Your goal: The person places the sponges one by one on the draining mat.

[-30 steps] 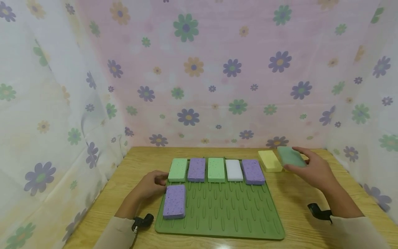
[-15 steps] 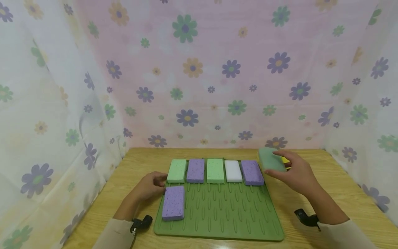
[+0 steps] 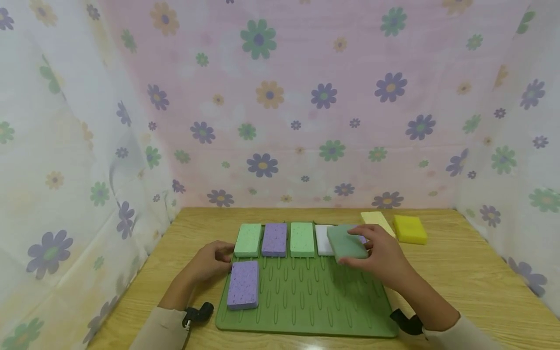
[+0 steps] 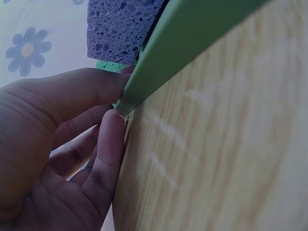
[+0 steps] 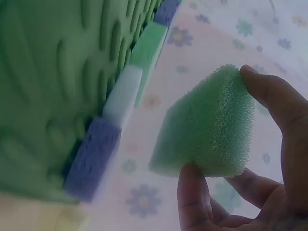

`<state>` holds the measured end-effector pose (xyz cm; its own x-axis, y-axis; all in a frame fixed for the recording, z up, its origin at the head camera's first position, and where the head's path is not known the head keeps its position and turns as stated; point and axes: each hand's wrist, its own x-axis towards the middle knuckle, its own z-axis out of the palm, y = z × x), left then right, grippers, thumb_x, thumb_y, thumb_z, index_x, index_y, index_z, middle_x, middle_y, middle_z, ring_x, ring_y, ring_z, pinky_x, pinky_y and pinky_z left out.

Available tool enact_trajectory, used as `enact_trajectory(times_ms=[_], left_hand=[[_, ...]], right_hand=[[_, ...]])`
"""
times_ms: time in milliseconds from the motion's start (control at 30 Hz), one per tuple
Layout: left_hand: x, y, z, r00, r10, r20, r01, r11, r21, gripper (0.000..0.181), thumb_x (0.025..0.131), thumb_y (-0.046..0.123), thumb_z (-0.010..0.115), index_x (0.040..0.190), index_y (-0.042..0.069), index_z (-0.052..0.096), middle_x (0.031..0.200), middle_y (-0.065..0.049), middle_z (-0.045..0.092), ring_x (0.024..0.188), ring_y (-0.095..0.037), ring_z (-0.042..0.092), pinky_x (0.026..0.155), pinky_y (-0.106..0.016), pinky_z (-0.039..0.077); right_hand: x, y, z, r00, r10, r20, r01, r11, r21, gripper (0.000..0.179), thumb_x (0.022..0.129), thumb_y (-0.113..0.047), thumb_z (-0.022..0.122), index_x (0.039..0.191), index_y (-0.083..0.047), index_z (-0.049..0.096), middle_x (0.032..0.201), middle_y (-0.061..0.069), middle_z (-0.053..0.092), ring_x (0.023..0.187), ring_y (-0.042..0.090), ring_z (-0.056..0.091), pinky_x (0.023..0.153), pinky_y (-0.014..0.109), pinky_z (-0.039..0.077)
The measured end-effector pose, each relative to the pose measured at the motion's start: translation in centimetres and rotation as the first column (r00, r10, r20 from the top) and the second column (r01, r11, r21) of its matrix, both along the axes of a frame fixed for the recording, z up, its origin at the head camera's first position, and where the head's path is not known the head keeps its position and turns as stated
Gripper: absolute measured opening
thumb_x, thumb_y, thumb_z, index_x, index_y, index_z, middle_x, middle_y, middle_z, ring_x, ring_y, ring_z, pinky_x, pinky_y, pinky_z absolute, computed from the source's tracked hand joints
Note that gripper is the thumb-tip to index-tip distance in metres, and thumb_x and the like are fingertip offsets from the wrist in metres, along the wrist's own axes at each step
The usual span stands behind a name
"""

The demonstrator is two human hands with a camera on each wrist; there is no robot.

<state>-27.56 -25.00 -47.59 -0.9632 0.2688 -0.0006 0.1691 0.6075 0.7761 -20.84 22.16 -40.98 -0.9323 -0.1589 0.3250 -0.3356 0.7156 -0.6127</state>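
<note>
My right hand (image 3: pixel 385 255) pinches a pale green sponge (image 3: pixel 345 241) above the mat, between the thumb and fingers. In the right wrist view its open-pored foam shows clearly. Beneath it lies a ribbed green mat (image 3: pixel 306 306). My left hand (image 3: pixel 210 262) holds the mat's left edge between thumb and forefinger, as the left wrist view shows. Along the mat's back edge lie a light green sponge (image 3: pixel 248 240), a purple sponge (image 3: pixel 274 239), another light green sponge (image 3: pixel 302 239), a white sponge (image 3: pixel 323 238) and a partly hidden purple sponge (image 5: pixel 94 156). One more purple sponge (image 3: pixel 243 284) lies in front, at the left.
On the wooden table (image 3: pixel 446 272), right of the mat, lie a pale yellow sponge (image 3: pixel 376 220), partly behind my right hand, and a bright yellow sponge (image 3: pixel 410 229). Flowered cloth (image 3: pixel 302 97) hangs behind the table and at both sides.
My right hand has carried the pale green sponge leftward from the table's right side, past the yellow sponges, to above the mat. My left hand has stayed at the mat's left edge.
</note>
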Motion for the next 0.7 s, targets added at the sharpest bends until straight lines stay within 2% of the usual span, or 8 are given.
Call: enact_trajectory(times_ms=[100,233,367,500,700], left_hand=[[-0.1,0.0,0.0,1.000,-0.002,-0.002,0.002,1.000,-0.004,0.053,0.087,0.009,0.082,0.138,0.011,0.067,0.129,-0.006,0.065,0.101,-0.017,0.065,0.084,-0.033,0.054],[-0.1,0.0,0.0,1.000,-0.006,-0.002,0.006,1.000,-0.004,0.054,0.087,0.009,0.082,0.138,0.010,0.067,0.129,-0.006,0.066,0.101,-0.017,0.065,0.084,-0.033,0.054],[-0.1,0.0,0.0,1.000,-0.007,-0.001,0.007,1.000,-0.004,0.054,0.087,0.009,0.082,0.138,0.010,0.066,0.129,-0.006,0.066,0.102,-0.017,0.065,0.085,-0.034,0.054],[-0.1,0.1,0.0,1.000,-0.004,0.004,0.004,1.000,-0.006,0.054,0.088,0.008,0.081,0.139,0.010,0.066,0.129,-0.007,0.066,0.102,-0.018,0.066,0.086,-0.033,0.054],[-0.1,0.0,0.0,1.000,0.000,0.007,0.000,1.000,-0.001,0.054,0.087,0.007,0.081,0.140,0.008,0.065,0.129,-0.008,0.065,0.102,-0.018,0.066,0.085,-0.033,0.054]], right_hand=[[0.4,-1.4,-0.2,0.999,0.034,-0.014,-0.034,0.999,-0.005,0.069,0.072,-0.053,0.092,0.126,-0.014,0.072,0.132,0.008,0.059,0.090,0.022,0.068,0.067,0.026,0.057],[0.8,-3.3,-0.4,0.997,0.078,-0.019,-0.079,0.996,-0.029,0.064,0.070,-0.047,0.095,0.120,-0.014,0.073,0.130,0.006,0.059,0.090,0.022,0.068,0.066,0.025,0.057],[1.1,-5.1,-0.6,0.994,0.109,0.015,-0.108,0.993,-0.037,0.062,0.069,-0.048,0.096,0.117,-0.016,0.074,0.127,0.007,0.058,0.091,0.022,0.067,0.068,0.025,0.057],[1.4,-7.0,-0.7,0.990,0.118,0.074,-0.116,0.993,-0.024,0.059,0.068,-0.053,0.094,0.113,-0.022,0.074,0.125,0.001,0.058,0.092,0.017,0.068,0.074,0.026,0.058],[1.8,-9.3,-0.9,0.982,0.128,0.139,-0.129,0.992,-0.001,0.049,0.067,-0.058,0.093,0.100,-0.028,0.071,0.122,-0.005,0.057,0.087,0.010,0.062,0.072,0.026,0.054]])
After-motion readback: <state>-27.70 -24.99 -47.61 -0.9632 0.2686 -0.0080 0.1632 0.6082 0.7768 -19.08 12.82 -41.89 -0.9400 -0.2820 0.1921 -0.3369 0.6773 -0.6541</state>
